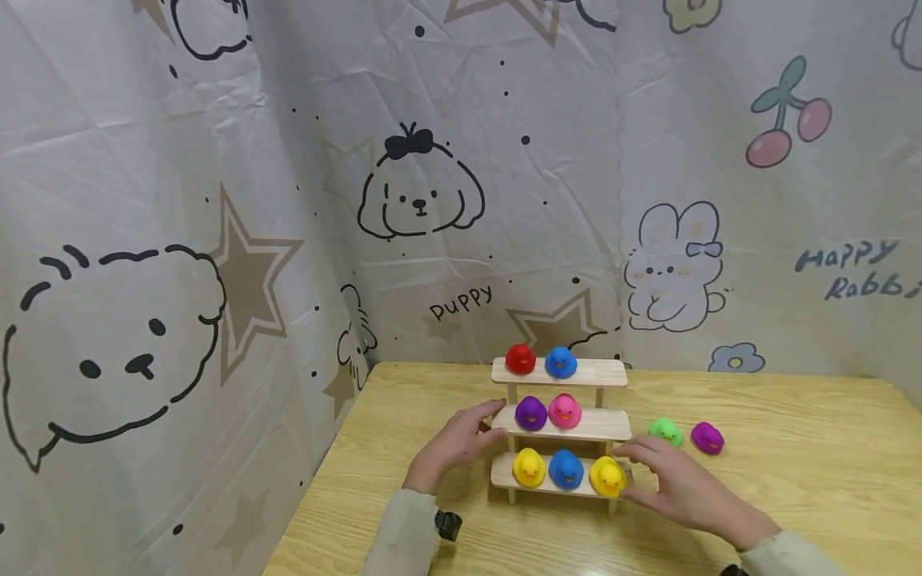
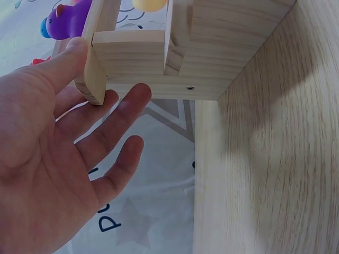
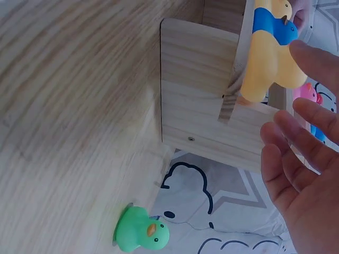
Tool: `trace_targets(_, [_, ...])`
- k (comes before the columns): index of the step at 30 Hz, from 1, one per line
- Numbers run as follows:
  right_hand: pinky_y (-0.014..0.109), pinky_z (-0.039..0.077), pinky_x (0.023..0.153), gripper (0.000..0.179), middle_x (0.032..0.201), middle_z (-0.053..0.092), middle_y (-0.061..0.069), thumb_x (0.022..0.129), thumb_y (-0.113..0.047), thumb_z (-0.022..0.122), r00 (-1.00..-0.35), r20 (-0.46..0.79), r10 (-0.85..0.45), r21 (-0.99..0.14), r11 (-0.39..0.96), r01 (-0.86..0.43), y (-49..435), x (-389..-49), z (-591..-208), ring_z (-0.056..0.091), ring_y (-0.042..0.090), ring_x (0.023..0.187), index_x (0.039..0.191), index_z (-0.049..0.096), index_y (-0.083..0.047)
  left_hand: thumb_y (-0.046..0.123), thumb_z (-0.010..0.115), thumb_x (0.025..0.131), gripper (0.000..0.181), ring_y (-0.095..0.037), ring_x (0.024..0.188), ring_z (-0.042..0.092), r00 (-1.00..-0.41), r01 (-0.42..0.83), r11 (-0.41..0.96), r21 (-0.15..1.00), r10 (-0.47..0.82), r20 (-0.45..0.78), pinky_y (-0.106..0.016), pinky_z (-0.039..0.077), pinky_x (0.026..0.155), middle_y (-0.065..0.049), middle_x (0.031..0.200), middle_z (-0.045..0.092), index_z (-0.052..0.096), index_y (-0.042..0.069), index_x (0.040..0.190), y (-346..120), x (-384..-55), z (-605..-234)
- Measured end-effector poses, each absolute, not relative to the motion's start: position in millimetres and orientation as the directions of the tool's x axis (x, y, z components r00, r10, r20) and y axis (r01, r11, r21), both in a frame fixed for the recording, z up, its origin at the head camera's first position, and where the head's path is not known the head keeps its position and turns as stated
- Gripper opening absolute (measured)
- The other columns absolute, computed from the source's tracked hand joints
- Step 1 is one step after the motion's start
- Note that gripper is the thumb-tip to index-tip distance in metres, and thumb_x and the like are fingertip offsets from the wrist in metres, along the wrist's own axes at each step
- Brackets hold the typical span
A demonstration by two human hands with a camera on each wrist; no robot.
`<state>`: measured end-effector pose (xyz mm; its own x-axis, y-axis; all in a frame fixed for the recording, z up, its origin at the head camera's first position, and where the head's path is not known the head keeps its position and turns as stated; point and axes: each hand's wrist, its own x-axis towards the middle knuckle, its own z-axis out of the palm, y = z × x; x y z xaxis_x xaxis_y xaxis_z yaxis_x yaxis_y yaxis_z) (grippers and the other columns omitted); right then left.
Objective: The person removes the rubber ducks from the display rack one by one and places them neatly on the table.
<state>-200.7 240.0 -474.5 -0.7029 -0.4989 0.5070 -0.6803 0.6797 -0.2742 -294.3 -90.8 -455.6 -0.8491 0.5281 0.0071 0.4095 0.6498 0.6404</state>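
Observation:
A three-tier wooden shelf [image 1: 562, 424] stands on the table with rubber ducks on every tier. My left hand [image 1: 461, 440] pinches the left end of the middle tier; in the left wrist view its thumb [image 2: 74, 55] lies on the board's edge, other fingers spread below. My right hand [image 1: 680, 484] is beside the right-hand yellow duck [image 1: 608, 478] on the bottom tier, fingers loosely bent. In the right wrist view the thumb tip is close to that duck [image 3: 262, 66]; whether they touch I cannot tell. A blue duck [image 1: 566, 470] and another yellow duck [image 1: 529, 467] share this tier.
Purple [image 1: 531, 414] and pink [image 1: 565, 411] ducks sit on the middle tier, red [image 1: 520, 359] and blue [image 1: 560, 363] ones on top. Right of the shelf, a green duck [image 1: 666, 432] and a magenta duck [image 1: 708, 438] are on the table [image 1: 814, 472]. A printed curtain [image 1: 490, 200] hangs behind.

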Motion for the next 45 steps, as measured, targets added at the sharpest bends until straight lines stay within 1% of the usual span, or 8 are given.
trace_targets(8, [0.031, 0.054, 0.074, 0.052, 0.108, 0.059, -0.003, 0.066, -0.025, 0.086, -0.696, 0.515, -0.501, -0.238, 0.697, -0.677, 235.7, -202.0, -475.5, 0.059, 0.012, 0.088, 0.111, 0.065, -0.01, 0.035, 0.052, 0.097, 0.054, -0.019, 0.104, 0.059, -0.855, 0.403, 0.657, 0.637, 0.519, 0.005, -0.031, 0.048, 0.09, -0.003, 0.147, 0.04, 0.039, 0.014, 0.146, -89.7, -294.4, -452.4])
trace_targets(18, [0.031, 0.055, 0.073, 0.047, 0.108, 0.06, -0.001, 0.069, -0.03, 0.084, -0.732, 0.465, -0.497, -0.223, 0.735, -0.64, 230.3, -203.0, -476.4, 0.06, 0.011, 0.087, 0.108, 0.065, -0.011, 0.034, 0.052, 0.097, 0.054, -0.019, 0.104, 0.059, -0.855, 0.391, 0.658, 0.643, 0.518, -0.01, -0.031, 0.049, 0.09, -0.003, 0.147, 0.039, 0.039, 0.014, 0.146, -89.3, -294.7, -452.3])
trace_targets(25, [0.034, 0.055, 0.075, 0.046, 0.106, 0.061, -0.001, 0.067, -0.031, 0.085, -0.708, 0.499, -0.5, -0.189, 0.734, -0.652, 226.9, -203.7, -479.2, 0.06, 0.014, 0.091, 0.105, 0.066, -0.013, 0.035, 0.052, 0.097, 0.054, -0.019, 0.104, 0.059, -0.856, 0.39, 0.656, 0.646, 0.517, -0.008, -0.031, 0.048, 0.091, -0.003, 0.147, 0.039, 0.038, 0.015, 0.146, -88.4, -296.3, -453.2])
trace_targets(29, [0.033, 0.054, 0.075, 0.043, 0.104, 0.061, -0.002, 0.067, -0.031, 0.084, -0.705, 0.5, -0.503, -0.177, 0.737, -0.652, 226.5, -204.4, -481.3, 0.059, 0.013, 0.089, 0.102, 0.066, -0.015, 0.035, 0.052, 0.098, 0.054, -0.019, 0.104, 0.059, -0.854, 0.393, 0.653, 0.648, 0.521, -0.007, -0.031, 0.048, 0.091, -0.003, 0.147, 0.039, 0.038, 0.015, 0.146, -88.6, -297.0, -453.6])
trace_targets(37, [0.031, 0.054, 0.074, 0.037, 0.105, 0.058, -0.006, 0.072, -0.029, 0.082, -0.723, 0.485, -0.491, -0.209, 0.738, -0.642, 227.4, -201.6, -480.8, 0.058, 0.009, 0.088, 0.102, 0.065, -0.016, 0.032, 0.052, 0.098, 0.053, -0.02, 0.104, 0.059, -0.848, 0.409, 0.649, 0.642, 0.53, 0.003, -0.031, 0.048, 0.091, -0.004, 0.147, 0.039, 0.039, 0.013, 0.146, -90.1, -295.4, -453.5])
trace_targets(45, [0.032, 0.054, 0.075, 0.037, 0.107, 0.058, -0.007, 0.072, -0.023, 0.083, -0.737, 0.498, -0.457, -0.243, 0.743, -0.624, 236.5, -194.3, -476.8, 0.06, 0.01, 0.09, 0.103, 0.064, -0.016, 0.032, 0.052, 0.098, 0.053, -0.02, 0.104, 0.059, -0.847, 0.407, 0.64, 0.652, 0.532, 0.006, -0.031, 0.048, 0.09, -0.005, 0.147, 0.039, 0.038, 0.013, 0.146, -90.9, -292.7, -453.7])
